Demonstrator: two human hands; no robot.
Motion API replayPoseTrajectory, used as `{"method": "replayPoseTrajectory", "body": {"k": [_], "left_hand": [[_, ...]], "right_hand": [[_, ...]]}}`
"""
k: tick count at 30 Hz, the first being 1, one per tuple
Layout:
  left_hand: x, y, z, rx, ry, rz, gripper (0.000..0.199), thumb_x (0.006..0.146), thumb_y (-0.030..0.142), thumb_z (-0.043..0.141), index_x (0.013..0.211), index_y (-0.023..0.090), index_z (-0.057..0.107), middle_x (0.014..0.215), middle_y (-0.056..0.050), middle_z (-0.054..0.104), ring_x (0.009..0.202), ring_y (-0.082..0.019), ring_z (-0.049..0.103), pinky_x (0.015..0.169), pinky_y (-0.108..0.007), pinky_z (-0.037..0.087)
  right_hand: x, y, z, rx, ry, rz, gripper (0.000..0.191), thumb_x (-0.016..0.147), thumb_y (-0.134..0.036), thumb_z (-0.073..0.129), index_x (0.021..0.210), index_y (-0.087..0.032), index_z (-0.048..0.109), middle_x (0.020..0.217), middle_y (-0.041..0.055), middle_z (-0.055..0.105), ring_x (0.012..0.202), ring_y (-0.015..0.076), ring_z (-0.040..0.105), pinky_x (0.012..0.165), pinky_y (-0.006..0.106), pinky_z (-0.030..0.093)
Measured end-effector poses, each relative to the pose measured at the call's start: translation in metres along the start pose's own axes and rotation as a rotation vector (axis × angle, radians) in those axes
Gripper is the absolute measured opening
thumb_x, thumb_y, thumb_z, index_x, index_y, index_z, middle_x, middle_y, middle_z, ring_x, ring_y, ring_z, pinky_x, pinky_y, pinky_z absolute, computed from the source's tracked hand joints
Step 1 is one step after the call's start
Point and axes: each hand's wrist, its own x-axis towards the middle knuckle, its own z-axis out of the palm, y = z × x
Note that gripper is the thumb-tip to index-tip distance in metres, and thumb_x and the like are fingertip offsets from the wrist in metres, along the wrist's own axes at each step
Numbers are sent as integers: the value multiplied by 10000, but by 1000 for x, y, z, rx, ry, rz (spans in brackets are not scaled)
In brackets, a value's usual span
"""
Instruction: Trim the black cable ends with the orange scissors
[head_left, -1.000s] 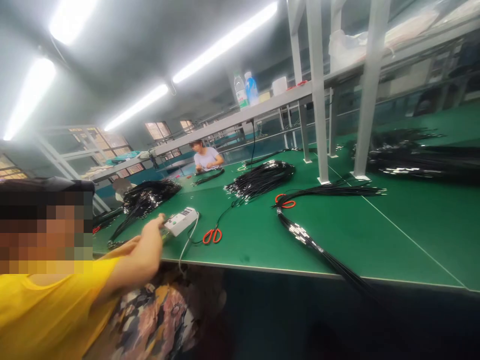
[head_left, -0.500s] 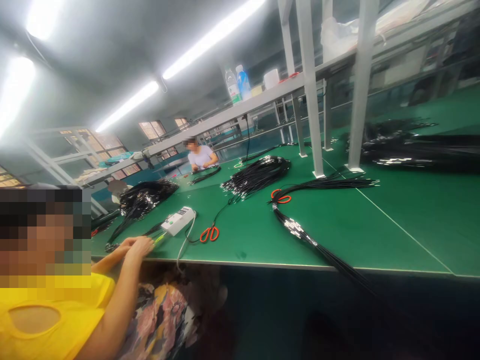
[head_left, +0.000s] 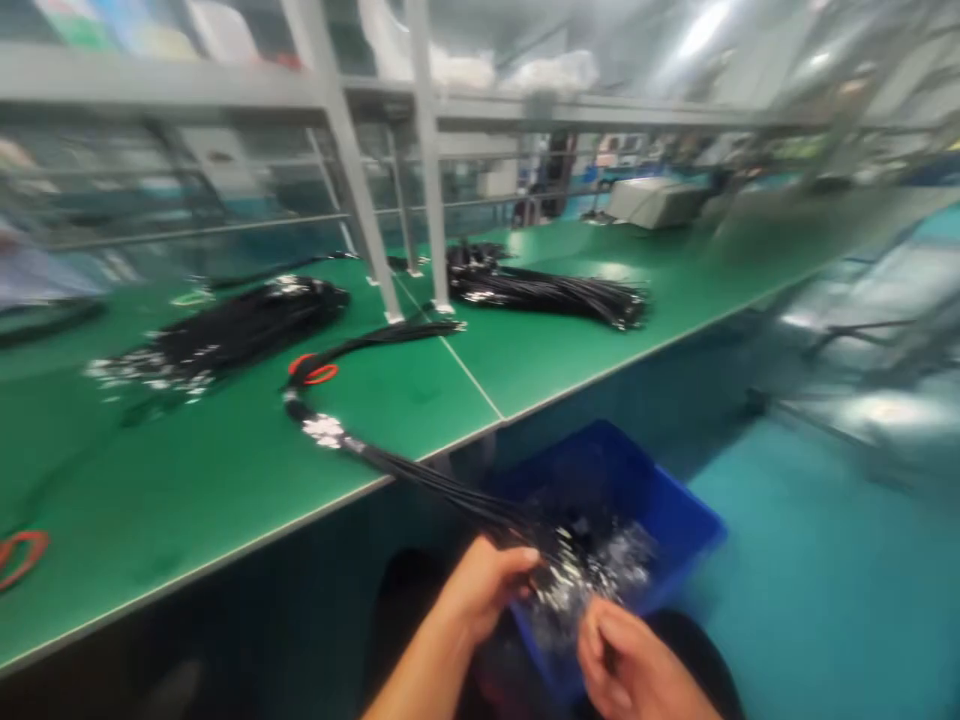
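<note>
A bundle of black cables runs from the green table over its front edge, down to my hands. My left hand is closed round the bundle near its silvery ends. Close to those ends, on the right, my right hand has its fingers curled together; what they pinch, if anything, is too blurred to make out. Below and behind both hands stands a blue bin with clear plastic and shiny pieces inside. Orange-handled scissors lie under the bundle's upper part.
More black cable bundles lie on the table, one at the left and one behind the shelf posts. Another orange handle shows at the left edge. White posts carry a shelf. A grey box sits farther back.
The view has swung right and down. Both my hands and the blue bin have come into view, while the co-worker in yellow has left it.
</note>
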Motion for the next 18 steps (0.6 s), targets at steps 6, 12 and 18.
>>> {"method": "replayPoseTrajectory", "body": {"k": [6, 12, 18], "left_hand": [[-8, 14, -4, -18, 78, -25, 321, 495, 257, 865, 707, 123, 665, 632, -6, 672, 509, -93, 572, 430, -174, 397], [-9, 15, 5, 28, 160, -2, 352, 453, 290, 873, 683, 114, 673, 590, -15, 668, 486, -103, 575, 432, -184, 431], [-9, 15, 4, 57, 186, 31, 345, 458, 295, 874, 665, 98, 681, 582, -21, 659, 488, -101, 572, 432, -180, 442]], "right_hand": [[1, -7, 13, 131, 14, 33, 241, 620, -337, 714, 577, -177, 539, 495, -43, 485, 393, 43, 296, 410, 210, 151], [12, 4, 27, 122, 10, 96, 180, 620, -298, 695, 666, -148, 605, 534, -7, 554, 389, 42, 325, 390, 193, 110], [22, 12, 35, 58, 87, 48, 270, 689, -387, 683, 613, -153, 570, 461, -39, 506, 351, 20, 241, 384, 198, 63]]}}
